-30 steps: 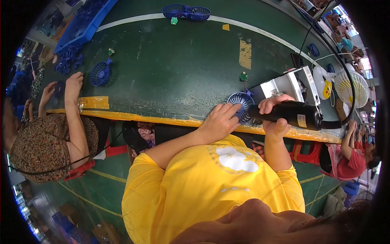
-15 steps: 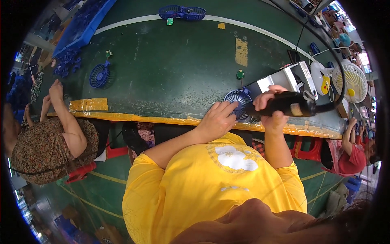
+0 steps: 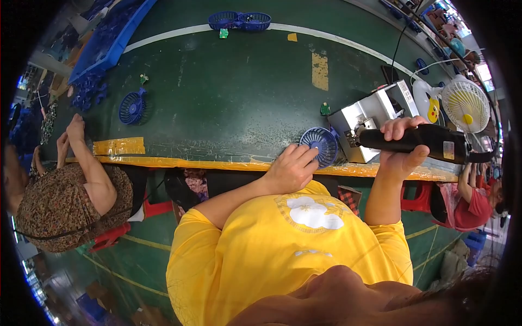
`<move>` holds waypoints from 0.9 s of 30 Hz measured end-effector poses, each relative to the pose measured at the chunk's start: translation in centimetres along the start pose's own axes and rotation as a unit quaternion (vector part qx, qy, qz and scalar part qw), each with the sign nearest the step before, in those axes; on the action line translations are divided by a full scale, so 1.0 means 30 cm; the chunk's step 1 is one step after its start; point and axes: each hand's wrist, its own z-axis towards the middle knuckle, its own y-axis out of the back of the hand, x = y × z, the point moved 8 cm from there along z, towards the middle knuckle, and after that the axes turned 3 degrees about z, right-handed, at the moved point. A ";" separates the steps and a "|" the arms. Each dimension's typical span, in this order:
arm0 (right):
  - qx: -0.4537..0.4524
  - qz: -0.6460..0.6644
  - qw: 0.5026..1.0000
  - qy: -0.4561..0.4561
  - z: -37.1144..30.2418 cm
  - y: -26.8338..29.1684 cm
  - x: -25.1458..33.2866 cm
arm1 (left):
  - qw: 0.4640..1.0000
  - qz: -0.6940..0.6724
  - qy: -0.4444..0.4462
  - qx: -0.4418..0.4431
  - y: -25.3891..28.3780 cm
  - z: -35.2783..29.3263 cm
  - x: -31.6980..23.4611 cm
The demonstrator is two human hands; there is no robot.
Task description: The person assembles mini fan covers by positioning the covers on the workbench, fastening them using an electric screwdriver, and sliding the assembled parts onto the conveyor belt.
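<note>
My left hand (image 3: 292,168) lies at the table's near edge with its fingers closed on the left rim of a round blue slotted fan housing (image 3: 328,154). A small green circuit board (image 3: 325,109) rests just beyond that housing. Wrapped in my right hand (image 3: 398,164) is a black electric screwdriver (image 3: 410,144), held nearly level with its cord trailing right. The tool's tip end points left, over the front of a silver metal box (image 3: 341,118). Whether the tip touches the box I cannot tell.
Another blue fan housing (image 3: 131,108) sits left on the green table, and a joined pair (image 3: 254,22) lies far back. A blue tray (image 3: 109,43) stands far left. White fans (image 3: 465,104) stand right. Co-workers sit on both sides; one has a patterned top (image 3: 70,201).
My right hand has carried the electric screwdriver rightward, off the fan housing and over to the metal box. My left hand stays on the housing.
</note>
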 end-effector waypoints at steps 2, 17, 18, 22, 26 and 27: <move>0.014 0.009 1.000 -0.009 -0.020 -0.039 -0.047 | 1.000 0.001 0.000 -0.003 0.010 -0.010 0.009; 0.110 0.085 0.984 -0.109 -0.101 -0.300 -0.344 | 1.000 0.000 -0.007 -0.026 0.029 -0.040 0.072; 0.114 0.083 0.983 -0.115 -0.097 -0.309 -0.357 | 1.000 -0.001 -0.009 -0.026 0.029 -0.039 0.074; 0.166 0.095 0.972 -0.139 -0.103 -0.343 -0.391 | 0.999 -0.005 -0.016 -0.032 0.022 -0.038 0.066; 0.187 0.094 0.968 -0.141 -0.125 -0.356 -0.375 | 0.999 -0.012 -0.011 -0.043 0.042 -0.038 0.054; 0.169 0.097 0.970 -0.142 -0.122 -0.348 -0.363 | 0.999 -0.010 -0.011 -0.045 0.049 -0.040 0.046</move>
